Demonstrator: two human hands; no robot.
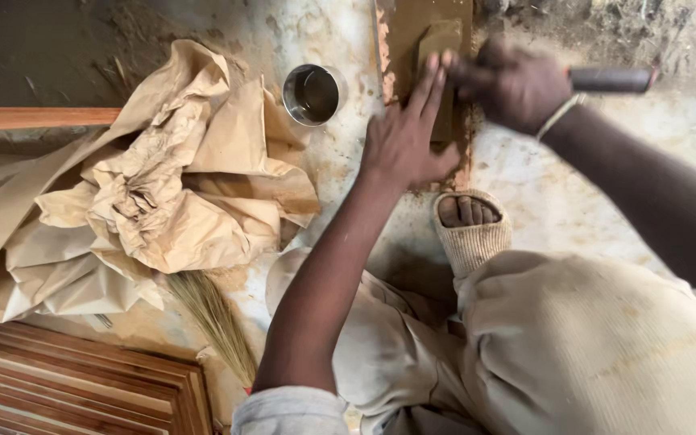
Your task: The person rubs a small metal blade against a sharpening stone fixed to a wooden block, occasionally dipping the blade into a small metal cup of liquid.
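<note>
The fingers of the left hand lie flat and released, pressing down on a brownish sharpening stone set in a wooden block at the far middle of the scene, while the right hand is clenched around a tool with a dark round handle that sticks out to the right; its working end lies under the left fingertips and cannot be seen. This looks like honing an edge on the stone, and the next stroke calls for even downward pressure and a steady angle. The person sits on a pale, dusty concrete floor, a foot in a woven sandal just near of the block. To the left sprawls crumpled brown paper, with stacked wooden frames at the near left, a wooden plank far left, a straw broom beneath the paper, and a small steel cup just left of the block.
</note>
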